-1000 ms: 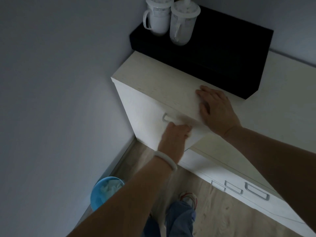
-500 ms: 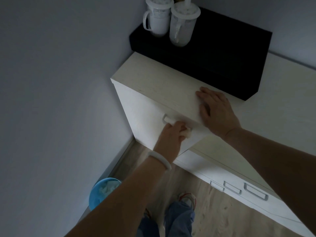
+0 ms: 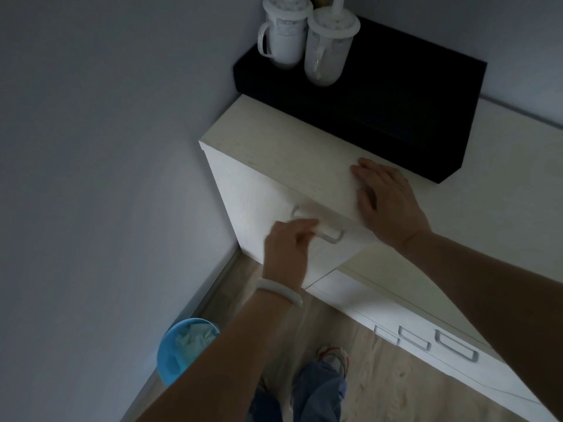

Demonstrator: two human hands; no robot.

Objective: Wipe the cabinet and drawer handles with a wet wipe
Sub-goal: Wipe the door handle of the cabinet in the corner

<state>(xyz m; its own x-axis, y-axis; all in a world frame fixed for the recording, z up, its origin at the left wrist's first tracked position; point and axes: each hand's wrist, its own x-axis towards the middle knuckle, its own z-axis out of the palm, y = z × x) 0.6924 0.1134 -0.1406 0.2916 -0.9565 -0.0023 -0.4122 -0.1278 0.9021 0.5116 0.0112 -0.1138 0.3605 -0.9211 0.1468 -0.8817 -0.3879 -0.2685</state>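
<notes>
Pinching a white wipe (image 3: 320, 230) against the handle (image 3: 330, 236), the left hand (image 3: 288, 249) forms a narrow grip with its fingers curled over the bar; it is blurred. That one handle sits on the cabinet (image 3: 253, 205) front, just under the top's front edge, towards its right end. The left forearm rises from below, one pale bangle (image 3: 281, 292) on the wrist. The right hand (image 3: 387, 202) lies flat on the cabinet top at the front edge, fingers straight and spread, holding nothing. Three more handles (image 3: 426, 342) line the lower unit at the right. Two lidded mugs (image 3: 307, 41) stand on one black box (image 3: 396, 95) at the top's back edge. One blue bin (image 3: 173, 351) stands on the floor by the wall.
</notes>
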